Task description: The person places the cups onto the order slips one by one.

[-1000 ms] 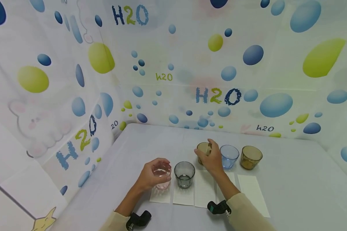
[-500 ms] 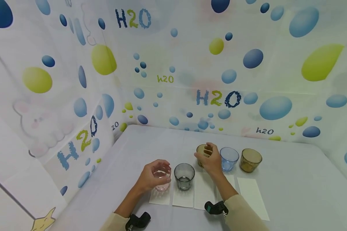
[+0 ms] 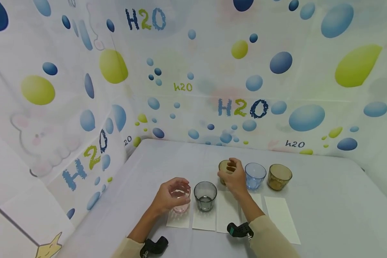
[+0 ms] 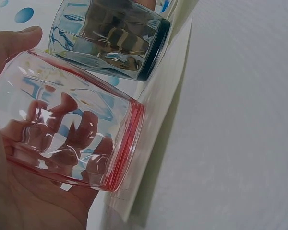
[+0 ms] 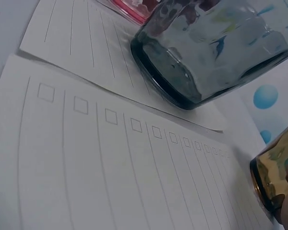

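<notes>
My left hand (image 3: 167,195) grips a clear pink glass (image 3: 182,206), fingers round the far side and thumb on the near side. Its thick pink base (image 4: 127,143) is low over the leftmost paper in the left wrist view. Just right of it, a smoky grey glass (image 3: 205,197) stands upright on the second paper. My right hand (image 3: 236,179) holds an amber glass (image 3: 224,168) behind the middle paper, with curled fingers partly covering it. Only the lower part of that amber glass (image 5: 266,179) shows in the right wrist view, a fingertip against it.
A light blue glass (image 3: 254,175) stands right of my right hand, then a darker amber glass (image 3: 279,177). Several white paper strips lie in a row, including a middle one (image 3: 227,215) and the rightmost (image 3: 282,218). A patterned backdrop rises behind the white table (image 3: 329,200).
The right hand's fingers have curled slightly more around the amber glass. My left hand, the pink glass and the other glasses have stayed in place; the head view has shifted a little.
</notes>
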A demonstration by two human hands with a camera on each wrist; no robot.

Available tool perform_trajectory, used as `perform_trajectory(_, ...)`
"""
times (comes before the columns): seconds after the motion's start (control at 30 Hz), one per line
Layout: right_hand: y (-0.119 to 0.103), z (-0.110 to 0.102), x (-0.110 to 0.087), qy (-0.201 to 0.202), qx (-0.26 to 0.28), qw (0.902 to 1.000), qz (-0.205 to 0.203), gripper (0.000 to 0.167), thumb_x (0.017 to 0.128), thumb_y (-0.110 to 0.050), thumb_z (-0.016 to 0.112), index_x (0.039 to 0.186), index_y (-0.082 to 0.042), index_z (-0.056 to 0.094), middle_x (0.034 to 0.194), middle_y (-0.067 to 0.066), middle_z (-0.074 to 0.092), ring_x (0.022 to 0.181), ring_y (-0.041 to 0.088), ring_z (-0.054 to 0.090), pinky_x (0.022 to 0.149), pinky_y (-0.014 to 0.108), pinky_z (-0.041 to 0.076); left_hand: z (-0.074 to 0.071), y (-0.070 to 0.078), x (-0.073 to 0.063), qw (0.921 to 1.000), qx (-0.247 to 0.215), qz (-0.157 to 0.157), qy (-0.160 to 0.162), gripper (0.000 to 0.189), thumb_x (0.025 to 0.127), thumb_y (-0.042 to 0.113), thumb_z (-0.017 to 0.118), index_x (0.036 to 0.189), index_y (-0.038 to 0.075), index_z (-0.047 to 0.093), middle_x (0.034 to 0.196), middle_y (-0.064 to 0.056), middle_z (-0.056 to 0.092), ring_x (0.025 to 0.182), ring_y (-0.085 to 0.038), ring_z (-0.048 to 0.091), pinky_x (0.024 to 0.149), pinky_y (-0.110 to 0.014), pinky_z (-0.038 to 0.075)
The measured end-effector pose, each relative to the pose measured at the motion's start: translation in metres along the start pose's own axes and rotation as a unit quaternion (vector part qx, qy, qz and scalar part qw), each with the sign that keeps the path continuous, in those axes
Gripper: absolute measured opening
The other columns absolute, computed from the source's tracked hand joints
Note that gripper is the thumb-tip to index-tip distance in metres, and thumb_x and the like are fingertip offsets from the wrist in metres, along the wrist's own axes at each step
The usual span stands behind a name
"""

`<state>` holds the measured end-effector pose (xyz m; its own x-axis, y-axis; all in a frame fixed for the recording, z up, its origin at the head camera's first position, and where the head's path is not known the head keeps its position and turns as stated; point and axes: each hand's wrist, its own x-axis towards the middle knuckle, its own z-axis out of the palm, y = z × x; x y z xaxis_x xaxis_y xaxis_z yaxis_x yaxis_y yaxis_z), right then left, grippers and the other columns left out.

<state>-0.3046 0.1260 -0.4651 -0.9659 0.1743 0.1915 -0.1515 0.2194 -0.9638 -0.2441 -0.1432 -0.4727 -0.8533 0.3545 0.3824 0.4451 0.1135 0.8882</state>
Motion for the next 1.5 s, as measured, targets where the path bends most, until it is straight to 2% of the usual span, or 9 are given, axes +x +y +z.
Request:
perform_trajectory(0.17, -0.002, 0.000, 0.002, 0.004, -0.016, 0.9999, 0.002, 0.071, 0.077, -0.010, 0.074, 0.142, -0.003, 0.046, 0.131, 0.014, 0.055, 0.120, 0.032, 0.055, 0.095, 0.045, 0.051, 0.000, 0.000, 0.002, 1.0000, -0.003, 0.005, -0.002, 0.050, 0.081, 0.007, 0.082, 0.123, -0.009, 0.060, 0.104, -0.020, 0.071, 0.097, -0.039, 0.068, 0.088, -0.051, 0.058)
perform_trajectory(0.33, -0.005, 0.000, 0.001, -0.008, -0.019, 0.9996, 0.017, 0.072, 0.076, -0.010, 0.075, 0.141, -0.004, 0.046, 0.131, 0.014, 0.053, 0.120, 0.032, 0.055, 0.094, 0.045, 0.052, 0.000, 0.002, 0.001, 1.0000, 0.000, 0.002, -0.001, 0.050, 0.081, 0.008, 0.082, 0.122, -0.009, 0.060, 0.105, -0.021, 0.071, 0.097, -0.040, 0.068, 0.087, -0.050, 0.059)
perform_trajectory(0.77, -0.006, -0.005, 0.001, -0.025, -0.001, 0.9990, 0.038, 0.070, 0.078, -0.008, 0.076, 0.141, -0.008, 0.045, 0.133, 0.014, 0.050, 0.123, 0.032, 0.053, 0.092, 0.043, 0.052, 0.002, 0.002, 0.000, 1.0000, -0.003, -0.001, -0.002, 0.050, 0.081, 0.008, 0.081, 0.123, -0.009, 0.060, 0.105, -0.021, 0.070, 0.097, -0.043, 0.067, 0.089, -0.047, 0.059)
perform_trajectory(1.1, -0.020, -0.012, -0.002, -0.039, 0.013, 0.9990, 0.018, 0.071, 0.079, -0.005, 0.077, 0.142, -0.007, 0.045, 0.134, 0.012, 0.052, 0.123, 0.031, 0.052, 0.096, 0.044, 0.048, 0.003, 0.006, 0.002, 1.0000, -0.003, -0.001, 0.000, 0.051, 0.081, 0.008, 0.081, 0.123, -0.009, 0.059, 0.105, -0.022, 0.070, 0.098, -0.043, 0.067, 0.089, -0.049, 0.058)
perform_trajectory(1.33, -0.028, -0.019, -0.009, -0.052, 0.024, 0.9982, 0.016, 0.068, 0.079, -0.005, 0.076, 0.141, -0.010, 0.046, 0.133, 0.010, 0.053, 0.123, 0.030, 0.053, 0.094, 0.043, 0.049, 0.003, 0.005, 0.001, 0.9999, -0.010, 0.000, -0.002, 0.050, 0.081, 0.007, 0.081, 0.123, -0.010, 0.059, 0.105, -0.022, 0.070, 0.097, -0.042, 0.067, 0.088, -0.049, 0.059)
perform_trajectory(1.5, -0.032, -0.021, -0.013, -0.048, 0.030, 0.9983, 0.014, 0.068, 0.077, -0.004, 0.075, 0.139, -0.009, 0.047, 0.132, 0.011, 0.055, 0.122, 0.030, 0.054, 0.099, 0.045, 0.046, 0.003, 0.005, 0.000, 1.0000, -0.007, -0.004, 0.000, 0.050, 0.081, 0.008, 0.081, 0.124, -0.009, 0.059, 0.105, -0.021, 0.070, 0.097, -0.041, 0.068, 0.089, -0.050, 0.058)
